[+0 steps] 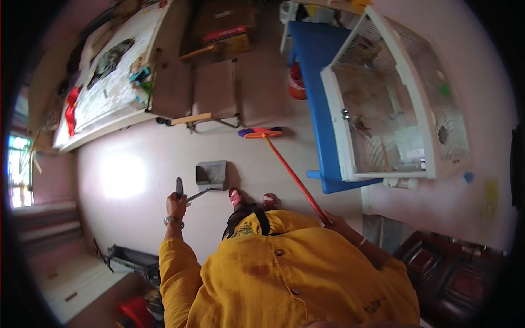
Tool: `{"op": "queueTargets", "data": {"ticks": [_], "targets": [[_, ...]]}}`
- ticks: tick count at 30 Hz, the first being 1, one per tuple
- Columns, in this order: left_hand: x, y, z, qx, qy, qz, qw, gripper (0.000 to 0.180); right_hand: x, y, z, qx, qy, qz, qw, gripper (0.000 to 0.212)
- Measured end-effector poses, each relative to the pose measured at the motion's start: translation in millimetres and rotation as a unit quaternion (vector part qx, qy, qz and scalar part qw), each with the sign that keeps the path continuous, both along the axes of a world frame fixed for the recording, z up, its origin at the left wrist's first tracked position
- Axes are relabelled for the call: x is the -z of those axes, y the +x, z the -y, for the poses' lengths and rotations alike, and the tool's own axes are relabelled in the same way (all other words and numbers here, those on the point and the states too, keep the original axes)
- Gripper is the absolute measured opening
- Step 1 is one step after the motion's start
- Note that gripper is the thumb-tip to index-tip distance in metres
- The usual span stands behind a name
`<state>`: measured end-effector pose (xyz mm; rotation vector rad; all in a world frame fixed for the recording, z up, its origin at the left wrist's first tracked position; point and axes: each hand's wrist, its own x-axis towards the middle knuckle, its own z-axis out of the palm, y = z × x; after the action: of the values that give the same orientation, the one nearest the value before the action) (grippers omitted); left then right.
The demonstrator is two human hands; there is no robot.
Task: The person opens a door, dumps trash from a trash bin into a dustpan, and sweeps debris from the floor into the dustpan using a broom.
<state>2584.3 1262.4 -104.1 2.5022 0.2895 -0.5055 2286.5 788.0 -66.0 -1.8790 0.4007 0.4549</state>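
My left hand, with a bracelet at its wrist, is closed round the handle of a grey dustpan. The pan rests on the floor ahead of my feet. My right hand grips the upper end of the red stick of a broom. The broom's orange head with purple and red bristles touches the floor, farther out than the pan and to its right. Sleeve and body partly hide my right arm.
A folding frame stands ahead of the broom, beside a bed at the far left. On the right, a blue table carries a white clear-panelled cabinet. A red bucket sits by that table; a dark wooden piece is near right.
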Motion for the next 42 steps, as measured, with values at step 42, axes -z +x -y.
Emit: {"op": "queueTargets", "data": {"ticks": [42], "targets": [[-121.9, 20.3, 305.4, 0.486, -0.283, 0.111, 0.819, 0.009, -32.4, 207.9, 23.6, 0.183, 0.259, 0.033, 0.948, 0.058]]}}
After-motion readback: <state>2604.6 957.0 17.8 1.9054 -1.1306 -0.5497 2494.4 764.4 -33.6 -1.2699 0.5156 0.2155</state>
